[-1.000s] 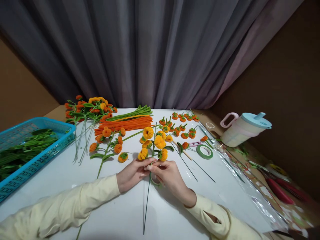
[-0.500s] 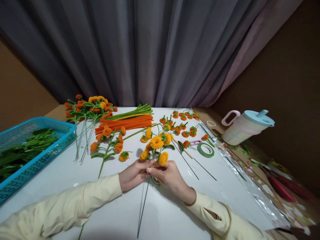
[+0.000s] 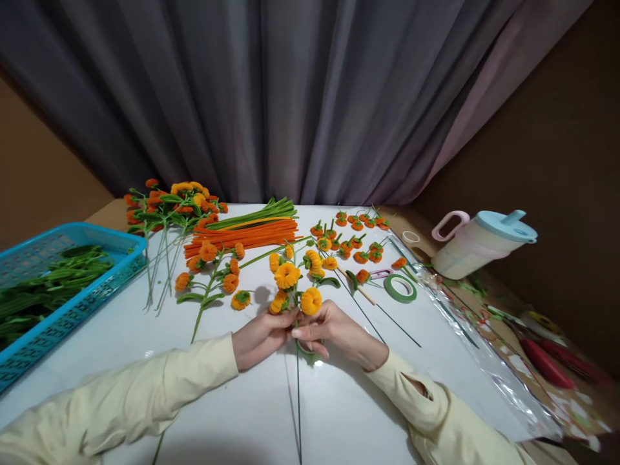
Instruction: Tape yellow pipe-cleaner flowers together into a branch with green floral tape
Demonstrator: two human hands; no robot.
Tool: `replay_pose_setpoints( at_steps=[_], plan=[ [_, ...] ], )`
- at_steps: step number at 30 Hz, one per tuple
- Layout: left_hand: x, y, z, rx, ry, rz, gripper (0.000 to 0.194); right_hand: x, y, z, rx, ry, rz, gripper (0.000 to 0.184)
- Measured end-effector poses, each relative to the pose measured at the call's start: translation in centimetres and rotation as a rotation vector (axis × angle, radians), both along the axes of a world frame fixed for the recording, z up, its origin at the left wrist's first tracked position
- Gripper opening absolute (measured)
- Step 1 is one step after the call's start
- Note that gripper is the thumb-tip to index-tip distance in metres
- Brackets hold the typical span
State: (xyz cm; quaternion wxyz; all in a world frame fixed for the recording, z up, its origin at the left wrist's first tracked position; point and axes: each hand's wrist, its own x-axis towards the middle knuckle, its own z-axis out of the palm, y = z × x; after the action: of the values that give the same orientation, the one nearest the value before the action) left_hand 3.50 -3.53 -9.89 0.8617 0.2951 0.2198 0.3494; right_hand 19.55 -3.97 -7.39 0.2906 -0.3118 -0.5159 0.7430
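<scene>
Near the table's front middle, my left hand [image 3: 265, 337] pinches a dark green wire stem [image 3: 298, 400] just under its flower heads. Several yellow-orange pipe-cleaner flowers [image 3: 287, 276] branch from the stem, which stands roughly upright. From the other side, my right hand [image 3: 341, 334] closes thumb and fingers on the same stem. A small tape roll [image 3: 309, 352] shows partly beneath my right fingers; whether it is held or lies on the table I cannot tell. Left of the hands lies a finished-looking orange flower spray [image 3: 209, 290], with one loose flower [image 3: 241, 299] beside it.
A blue basket [image 3: 113, 292] of green leaves stands at left. Behind are orange pipe cleaners [image 3: 247, 234] and bunched flowers [image 3: 179, 203]. Small orange flower heads [image 3: 361, 257], a green tape roll [image 3: 400, 289], a lidded cup [image 3: 479, 245] and red-handled pliers [image 3: 547, 361] lie right.
The yellow flower stem first tilted toward me, then came back upright, its lower wire swinging left and then right. My right fingers have shifted and spread slightly; both hands stay at the stem.
</scene>
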Motion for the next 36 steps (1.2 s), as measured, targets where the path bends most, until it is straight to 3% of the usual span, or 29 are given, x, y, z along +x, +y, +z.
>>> replay_pose_setpoints(
  at_steps=[3, 8, 13, 18, 27, 32, 36],
  plan=[
    [0.1, -0.1, 0.3, -0.016, 0.005, -0.003, 0.029, -0.1, 0.0, -0.2, -0.036, 0.034, -0.028, 0.036],
    [0.4, -0.4, 0.9, 0.036, 0.075, 0.099, 0.02, -0.4, -0.4, -0.2, -0.063, 0.015, -0.165, 0.031],
    [0.6, -0.5, 1.6, 0.049, 0.083, 0.123, 0.018, -0.7, -0.8, -0.1, -0.051, 0.028, -0.16, 0.033],
    [0.5, -0.8, 3.0, 0.084, 0.208, 0.075, 0.015, -1.1, -1.2, 0.2, -0.008, -0.057, -0.285, 0.027],
    [0.4, -2.1, 4.8, 0.105, 0.464, 0.186, 0.023, -1.9, -2.6, 0.8, 0.093, -0.232, -0.459, 0.023],
    [0.3, -2.1, 4.9, 0.035, 0.508, 0.305, 0.021, -2.1, -2.7, 0.6, 0.049, -0.242, -0.472, 0.022],
    [0.0, -1.9, 5.0, 0.076, 0.514, 0.274, 0.015, -1.8, -2.2, 0.9, -0.02, -0.135, -0.373, 0.024]
  ],
)
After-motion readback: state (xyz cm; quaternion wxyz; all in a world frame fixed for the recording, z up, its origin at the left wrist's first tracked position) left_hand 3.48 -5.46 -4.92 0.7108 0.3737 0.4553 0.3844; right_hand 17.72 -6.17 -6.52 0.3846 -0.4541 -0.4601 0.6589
